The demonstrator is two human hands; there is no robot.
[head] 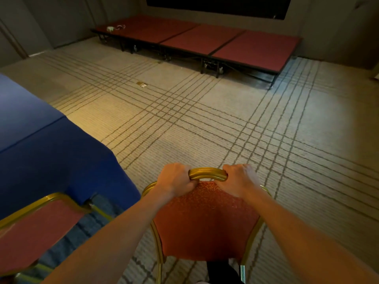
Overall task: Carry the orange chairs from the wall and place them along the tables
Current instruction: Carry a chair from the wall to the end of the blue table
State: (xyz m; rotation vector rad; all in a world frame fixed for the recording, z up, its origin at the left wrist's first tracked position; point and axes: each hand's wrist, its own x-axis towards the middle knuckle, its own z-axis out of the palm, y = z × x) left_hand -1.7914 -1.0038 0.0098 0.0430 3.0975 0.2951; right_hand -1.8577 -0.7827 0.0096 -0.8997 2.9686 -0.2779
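Orange chair | being held just off the near corner of the blue-clothed table, beside a second chair | left hand and right hand are both clenching its gold top rail, probably for steering it into line.

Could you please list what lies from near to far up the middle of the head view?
The orange chair, gripped at its top by the left hand and right hand → striped carpet → red stage platform → dark wall panel.
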